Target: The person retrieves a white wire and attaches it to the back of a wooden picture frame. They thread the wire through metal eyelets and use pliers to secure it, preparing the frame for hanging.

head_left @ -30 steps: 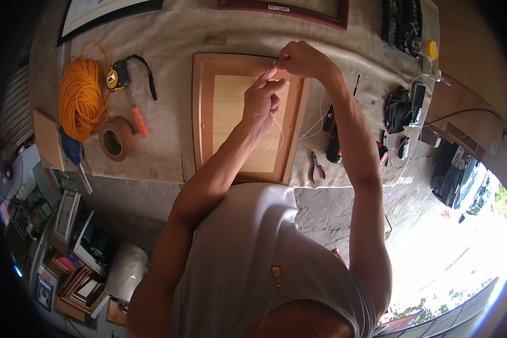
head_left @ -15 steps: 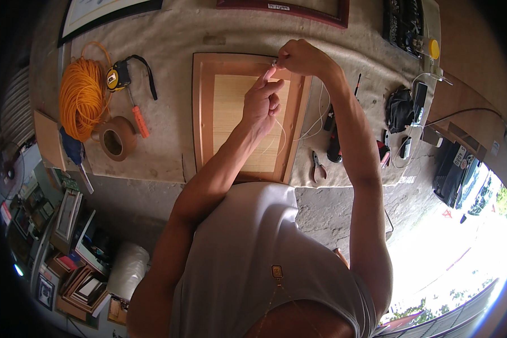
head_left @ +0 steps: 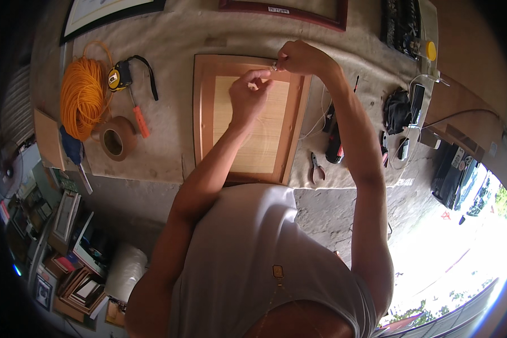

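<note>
A wooden frame with a pale backing panel [head_left: 231, 112] lies on the covered table in front of me, its wooden border [head_left: 207, 101] framing the panel. My left hand [head_left: 249, 100] is over its upper middle, thumb and fingers pinched on a thin pale string [head_left: 262, 132] that hangs blurred over the panel. At the frame's upper right corner, my right hand [head_left: 299, 58] has its fingertips closed beside a small shiny metal piece [head_left: 274, 66]. More string loops out to the right of the frame. What exactly the right fingertips grip is too small to make out.
On the left lie an orange cord coil [head_left: 83, 100], tape measure [head_left: 118, 76], orange-handled screwdriver [head_left: 141, 121] and brown tape roll [head_left: 118, 139]. Pliers [head_left: 318, 168] and a red-black tool [head_left: 335, 149] are at right. A dark red frame [head_left: 298, 17] lies along the far side.
My left hand has moved left and slightly down from the metal piece, its raised index finger now curled in. My right hand stays at the frame's corner. The hanging string has shifted left.
</note>
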